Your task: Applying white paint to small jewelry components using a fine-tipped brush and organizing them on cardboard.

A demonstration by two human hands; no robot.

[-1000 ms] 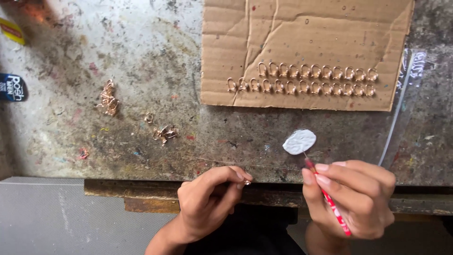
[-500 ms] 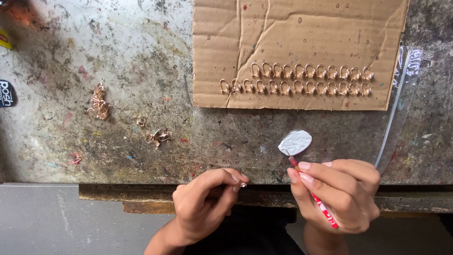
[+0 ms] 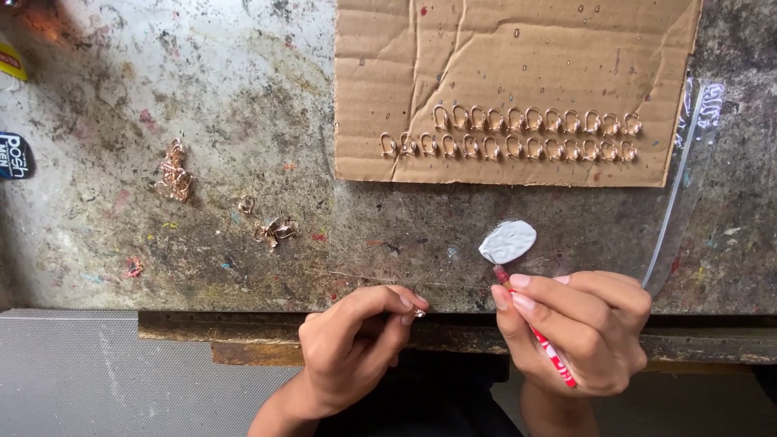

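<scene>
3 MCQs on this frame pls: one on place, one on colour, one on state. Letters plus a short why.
1. Where do the neat rows of small metal rings lie?
A. on the cardboard sheet
B. in a bowl
C. on the floor

2. What colour is the thin stick in the right hand?
A. blue
B. red
C. green

3. What is the left hand doing?
A. lying flat and open
B. gripping the cardboard
C. pinching a tiny piece at its fingertips

Key: 1 A, the two rows sit on the brown sheet. 2 B, the shaft is red, its tip at a whitish lump. 3 C, finger and thumb meet on it.

Twenty-four gold rings [image 3: 518, 133] on one cardboard sheet [image 3: 518, 48].
</scene>
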